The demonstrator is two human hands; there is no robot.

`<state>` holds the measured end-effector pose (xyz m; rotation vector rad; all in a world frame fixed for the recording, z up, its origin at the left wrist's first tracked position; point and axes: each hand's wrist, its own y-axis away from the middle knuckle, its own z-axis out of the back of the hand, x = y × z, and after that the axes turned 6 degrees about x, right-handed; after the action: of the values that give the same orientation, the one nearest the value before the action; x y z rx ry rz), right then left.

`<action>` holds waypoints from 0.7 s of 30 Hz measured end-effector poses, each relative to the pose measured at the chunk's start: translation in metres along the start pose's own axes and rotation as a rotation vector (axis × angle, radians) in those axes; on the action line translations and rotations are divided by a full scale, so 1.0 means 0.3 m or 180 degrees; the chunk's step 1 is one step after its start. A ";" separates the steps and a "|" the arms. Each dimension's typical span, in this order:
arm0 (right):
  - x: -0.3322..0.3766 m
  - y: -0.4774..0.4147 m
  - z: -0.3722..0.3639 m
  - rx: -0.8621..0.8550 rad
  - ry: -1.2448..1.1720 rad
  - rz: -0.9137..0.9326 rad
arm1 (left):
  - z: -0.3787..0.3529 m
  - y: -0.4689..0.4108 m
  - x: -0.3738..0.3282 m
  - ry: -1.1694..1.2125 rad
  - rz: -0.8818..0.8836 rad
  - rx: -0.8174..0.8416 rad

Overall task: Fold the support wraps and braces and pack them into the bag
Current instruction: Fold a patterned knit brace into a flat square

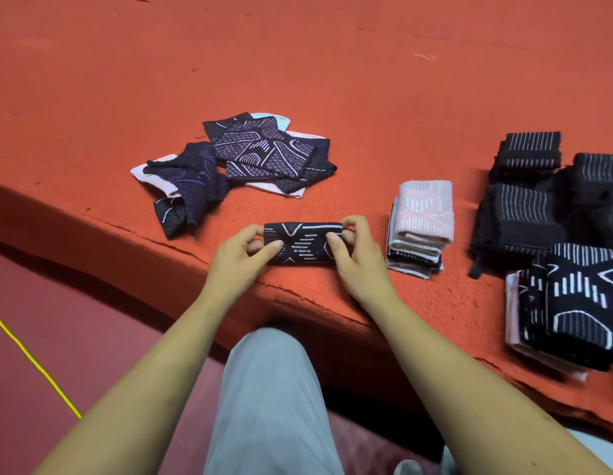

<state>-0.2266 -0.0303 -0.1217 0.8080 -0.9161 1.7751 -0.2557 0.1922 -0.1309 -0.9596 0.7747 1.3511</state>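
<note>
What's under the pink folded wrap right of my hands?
Under the pink wrap lie more folded wraps, dark and pale edges showing, on the orange surface. Their patterns and exact count are hidden by it.

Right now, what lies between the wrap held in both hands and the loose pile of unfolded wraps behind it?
Nothing: in the head view only bare orange surface separates the held wrap from the loose pile.

Near front edge of work surface (298, 63): folded wrap (303, 243), left hand (241, 253) at its left end, right hand (356, 248) at its right end. Loose wrap heap (236, 162) behind, to left. Folded stack (421, 228) just right of wrap. Braces cluster (531, 200) farther right; second folded stack (572, 303) before it. Knee (274, 389) below edge.
</note>
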 end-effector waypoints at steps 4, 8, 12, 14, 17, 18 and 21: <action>0.006 -0.001 0.001 0.0140 -0.0104 -0.0011 | -0.025 -0.020 -0.005 -0.0164 0.0109 -0.0327; 0.006 -0.010 -0.005 -0.0047 0.0025 -0.0053 | -0.039 -0.049 -0.016 -0.0448 0.0278 -0.0657; -0.009 -0.017 -0.016 -0.0055 0.0448 0.0178 | -0.046 -0.066 -0.022 -0.0945 0.0517 -0.0785; -0.018 -0.020 -0.021 0.0003 0.0502 0.0190 | -0.052 -0.079 -0.035 -0.1250 0.0556 -0.0809; -0.017 -0.017 -0.028 0.0101 0.0701 0.0056 | -0.063 -0.113 -0.057 -0.1359 0.0735 -0.0701; -0.015 -0.015 -0.031 0.0094 0.0812 0.0042 | -0.068 -0.124 -0.060 -0.1377 0.0810 -0.0648; -0.008 -0.012 -0.040 -0.0024 0.1152 0.0142 | -0.075 -0.146 -0.077 -0.1509 0.1061 -0.0497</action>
<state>-0.2239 -0.0202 -0.1289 0.4420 -0.7030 1.8763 -0.2127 0.1632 -0.1148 -0.6014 0.4801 1.8645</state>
